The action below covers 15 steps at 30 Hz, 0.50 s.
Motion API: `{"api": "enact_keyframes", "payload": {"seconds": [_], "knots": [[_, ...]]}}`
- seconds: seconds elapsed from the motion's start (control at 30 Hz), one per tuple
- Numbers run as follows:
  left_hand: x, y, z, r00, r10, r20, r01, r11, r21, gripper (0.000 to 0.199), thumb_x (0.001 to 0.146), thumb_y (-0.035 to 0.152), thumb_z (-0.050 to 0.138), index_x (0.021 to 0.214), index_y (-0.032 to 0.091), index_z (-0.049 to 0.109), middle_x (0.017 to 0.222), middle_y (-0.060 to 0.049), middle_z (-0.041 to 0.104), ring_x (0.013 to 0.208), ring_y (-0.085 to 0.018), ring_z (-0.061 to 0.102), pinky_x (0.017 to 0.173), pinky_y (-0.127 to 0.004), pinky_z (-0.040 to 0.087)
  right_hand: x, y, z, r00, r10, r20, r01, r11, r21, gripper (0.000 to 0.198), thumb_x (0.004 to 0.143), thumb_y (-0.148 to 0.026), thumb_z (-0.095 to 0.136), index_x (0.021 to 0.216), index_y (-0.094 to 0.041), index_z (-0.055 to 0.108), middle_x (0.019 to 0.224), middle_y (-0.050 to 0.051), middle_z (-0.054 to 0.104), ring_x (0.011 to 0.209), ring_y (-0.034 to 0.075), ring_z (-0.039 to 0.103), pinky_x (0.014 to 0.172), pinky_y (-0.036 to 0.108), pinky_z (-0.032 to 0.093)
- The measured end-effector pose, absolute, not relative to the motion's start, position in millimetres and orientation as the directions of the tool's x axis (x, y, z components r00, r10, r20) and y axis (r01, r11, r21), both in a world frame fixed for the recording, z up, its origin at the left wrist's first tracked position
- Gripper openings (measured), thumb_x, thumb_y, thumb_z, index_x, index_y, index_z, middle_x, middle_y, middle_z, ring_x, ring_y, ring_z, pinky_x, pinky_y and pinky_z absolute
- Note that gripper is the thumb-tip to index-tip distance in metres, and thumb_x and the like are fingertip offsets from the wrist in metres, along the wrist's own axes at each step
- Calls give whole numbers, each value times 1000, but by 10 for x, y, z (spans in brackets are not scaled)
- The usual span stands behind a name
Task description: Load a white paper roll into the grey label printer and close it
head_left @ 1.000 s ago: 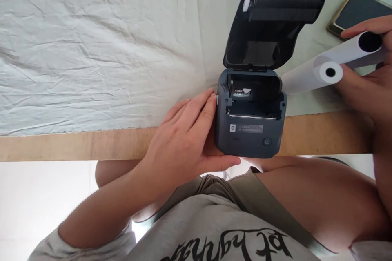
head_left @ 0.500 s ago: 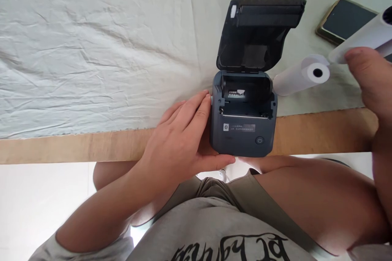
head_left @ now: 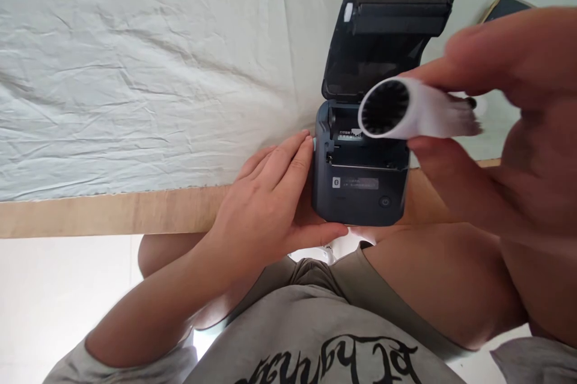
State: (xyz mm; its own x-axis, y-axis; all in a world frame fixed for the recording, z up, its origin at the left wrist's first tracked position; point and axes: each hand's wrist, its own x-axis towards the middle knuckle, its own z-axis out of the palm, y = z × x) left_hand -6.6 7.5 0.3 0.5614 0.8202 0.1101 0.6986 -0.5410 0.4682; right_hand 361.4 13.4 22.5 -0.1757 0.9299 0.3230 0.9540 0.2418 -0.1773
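Observation:
A dark blue-grey portable label printer [head_left: 360,195] sits at the table's front edge, its black lid [head_left: 378,65] swung up and its paper bay empty. My left hand [head_left: 265,204] steadies it, with the fingers along its left side and the thumb at its front edge. Over the right part of the bay, my right hand [head_left: 509,113] pinches a white brush [head_left: 421,107] between thumb and fingers. The brush's round end, full of black bristles, faces the camera. Behind this hand, only a bit of a white paper roll [head_left: 482,106] shows.
Upper right, a phone [head_left: 505,6] lies partly covered by my right hand. A pale, wrinkled cloth [head_left: 157,71] is spread over the table, with a bare wooden strip [head_left: 112,213] along the front. My legs are below the edge.
My right hand has come left from the far right with the white brush and now holds it above the printer, covering most of the paper roll. My left hand stays at the printer.

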Motion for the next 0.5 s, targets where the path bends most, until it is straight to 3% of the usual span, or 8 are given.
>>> {"api": "enact_keyframes", "payload": {"seconds": [0.2,0.3,0.4,0.5], "knots": [[-41,61,5,583,800,140,678,-574,459,101,114,81,66,184,13,39,182,-26,58,166,-44,62,141,-60,51,3303,350,301,-269,919,287,924,330,-193,44,113,-66,63,144,-37,74,121,5,80,135,23,76,111,44,66],[-29,54,16,592,791,153,676,-591,441,100,116,83,60,181,9,41,181,-27,59,167,-42,62,142,-57,50,3018,458,337,-358,884,301,894,418,-163,32,114,-58,64,133,-36,75,107,3,79,114,20,77,104,42,64],[-28,53,31,585,800,133,683,-575,452,100,116,85,57,182,12,42,183,-26,58,167,-43,62,142,-58,49,2806,527,358,-465,810,358,850,521,-73,17,115,-45,63,110,-32,72,84,-1,73,82,17,66,84,39,56],[-37,53,33,591,795,135,679,-581,449,100,116,84,58,181,9,43,182,-27,59,167,-43,62,143,-57,49,2722,560,378,-498,784,371,839,544,-24,31,117,-42,57,93,-27,69,76,-1,69,72,15,55,75,38,49]]}}
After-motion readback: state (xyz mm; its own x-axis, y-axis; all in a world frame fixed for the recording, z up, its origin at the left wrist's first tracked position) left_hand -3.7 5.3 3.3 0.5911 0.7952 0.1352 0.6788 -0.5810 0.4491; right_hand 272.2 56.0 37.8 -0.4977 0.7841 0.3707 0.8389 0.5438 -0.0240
